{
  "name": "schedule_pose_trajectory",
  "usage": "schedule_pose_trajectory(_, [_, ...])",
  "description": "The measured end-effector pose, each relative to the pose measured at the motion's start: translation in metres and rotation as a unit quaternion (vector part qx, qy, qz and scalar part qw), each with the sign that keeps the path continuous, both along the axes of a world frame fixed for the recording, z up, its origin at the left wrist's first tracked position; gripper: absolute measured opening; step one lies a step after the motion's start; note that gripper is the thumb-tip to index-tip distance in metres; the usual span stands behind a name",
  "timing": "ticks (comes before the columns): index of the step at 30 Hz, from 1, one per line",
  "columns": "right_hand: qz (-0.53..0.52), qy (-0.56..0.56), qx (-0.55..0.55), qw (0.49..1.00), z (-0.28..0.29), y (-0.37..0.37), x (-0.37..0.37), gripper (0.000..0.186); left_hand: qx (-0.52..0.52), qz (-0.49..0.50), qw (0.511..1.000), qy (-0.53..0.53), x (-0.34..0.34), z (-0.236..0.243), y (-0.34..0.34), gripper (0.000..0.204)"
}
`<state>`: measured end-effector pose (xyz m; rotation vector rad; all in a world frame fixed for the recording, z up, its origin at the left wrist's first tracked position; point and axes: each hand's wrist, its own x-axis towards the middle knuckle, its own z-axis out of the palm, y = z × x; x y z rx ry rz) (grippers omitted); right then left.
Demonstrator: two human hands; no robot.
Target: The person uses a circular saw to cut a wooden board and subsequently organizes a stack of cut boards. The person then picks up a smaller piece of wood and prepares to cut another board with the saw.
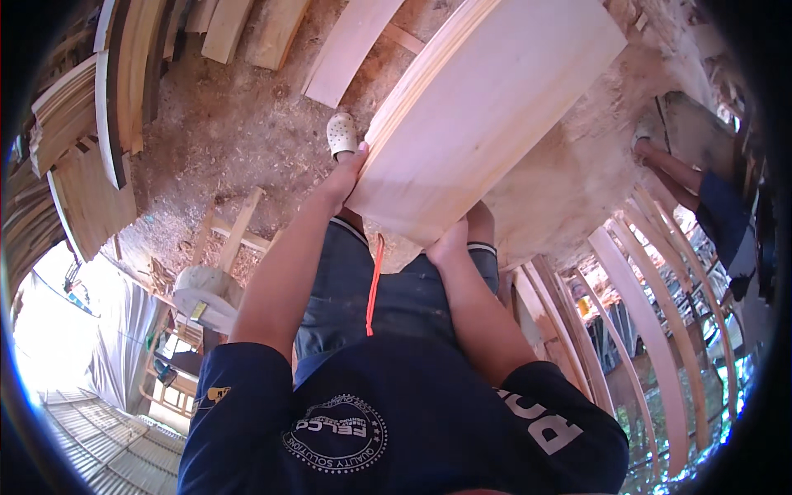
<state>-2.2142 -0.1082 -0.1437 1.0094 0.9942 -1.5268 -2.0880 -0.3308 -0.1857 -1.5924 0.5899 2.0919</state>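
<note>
your left hand (346, 177) grips the near left edge of the curved wooden panel (487, 107), fingers wrapped up over the stacked edge with the thumb side pressed against the pale face; your right hand (450, 243) clasps the panel's lowest corner, closed around it from beneath, so both hands are shut tight on the same piece; the panel is a broad, pale, bent sheet with several thin layers showing along its left rim, held up in front of your chest and tilted away toward the upper right; just left of the panel, beside your left hand, a white perforated clog (341, 134) shows on the dirt floor (239, 124), which is strewn with sawdust and chips; an orange cord (374, 285) hangs below the panel over your grey shorts (363, 280); beyond the panel's far left edge a loose plank (351, 45) lies on the floor, and further left of that stand leaning stacks of curved boards (99, 124); to the right of the panel a heap of pale sawdust (577, 181) spreads out, and beyond it a row of bent wooden ribs (652, 338) stands upright; at the far right of the panel another person's leg (676, 169) is visible; below and left of the panel sits a small wooden stool (206, 289).
</note>
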Motion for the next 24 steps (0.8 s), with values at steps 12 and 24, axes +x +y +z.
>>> schedule_pose_trajectory(12, [0.031,-0.007,-0.057,0.998,0.018,-0.016,-0.003,0.057,0.03,0.15,0.988,0.007,0.021,-0.028,0.018,0.073])
schedule_pose_trajectory(24, [0.178,0.236,0.07,0.953,0.041,-0.032,-0.048,0.08,0.167,0.449,0.874,0.082,0.018,0.021,0.028,0.059])
